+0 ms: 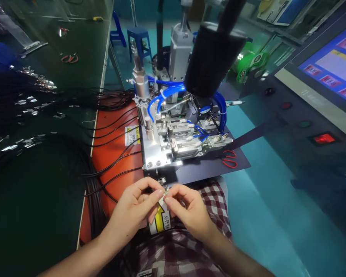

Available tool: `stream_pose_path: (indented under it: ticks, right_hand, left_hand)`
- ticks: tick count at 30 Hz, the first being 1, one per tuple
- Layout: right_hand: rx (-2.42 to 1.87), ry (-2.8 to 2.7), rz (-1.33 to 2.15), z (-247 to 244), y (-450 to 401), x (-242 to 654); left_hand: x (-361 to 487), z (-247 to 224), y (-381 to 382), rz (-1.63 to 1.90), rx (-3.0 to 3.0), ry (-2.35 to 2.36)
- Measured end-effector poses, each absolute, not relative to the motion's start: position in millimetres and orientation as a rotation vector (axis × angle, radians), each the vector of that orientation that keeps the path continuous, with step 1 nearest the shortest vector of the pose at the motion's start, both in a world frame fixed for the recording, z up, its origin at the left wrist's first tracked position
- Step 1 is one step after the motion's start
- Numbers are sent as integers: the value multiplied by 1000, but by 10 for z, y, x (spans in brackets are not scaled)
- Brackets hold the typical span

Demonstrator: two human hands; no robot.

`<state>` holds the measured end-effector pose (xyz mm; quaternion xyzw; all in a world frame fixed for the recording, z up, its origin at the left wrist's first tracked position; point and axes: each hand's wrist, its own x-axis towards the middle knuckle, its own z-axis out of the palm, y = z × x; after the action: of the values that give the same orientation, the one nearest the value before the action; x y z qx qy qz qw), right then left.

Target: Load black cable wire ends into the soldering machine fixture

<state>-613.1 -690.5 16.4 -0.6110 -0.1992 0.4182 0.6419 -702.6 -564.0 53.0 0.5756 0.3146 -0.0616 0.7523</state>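
Observation:
My left hand [141, 198] and my right hand [187, 204] meet in front of the machine, fingertips almost touching. Both are closed in a pinch on thin wire ends [165, 194], pale green and whitish, mostly covered by the fingertips. Just beyond them is a small metal fitting at the front edge of the machine [158, 156], which has silver cylinders and blue air tubes. Below the fingers shows a white label with a yellow arrow [159, 221].
Black cables [115, 169] run across the orange surface [103, 154] from the dark table at left into the machine. Red-handled scissors [229, 159] lie on the machine's plate. A black nozzle [213, 57] hangs above. At right stands a control panel with a screen [334, 65].

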Motion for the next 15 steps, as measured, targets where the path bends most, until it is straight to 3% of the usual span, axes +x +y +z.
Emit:
stream_pose_path:
  ticks: [9, 15]
  right_hand:
    - [-1551, -601, 740, 160, -6874, -6158]
    - [-1302, -440, 950, 156, -6939, -6023]
  left_hand:
    - [-7031, 534, -5674, -101, 1226, 719]
    - [-7040, 599, -5690, -67, 1361, 695]
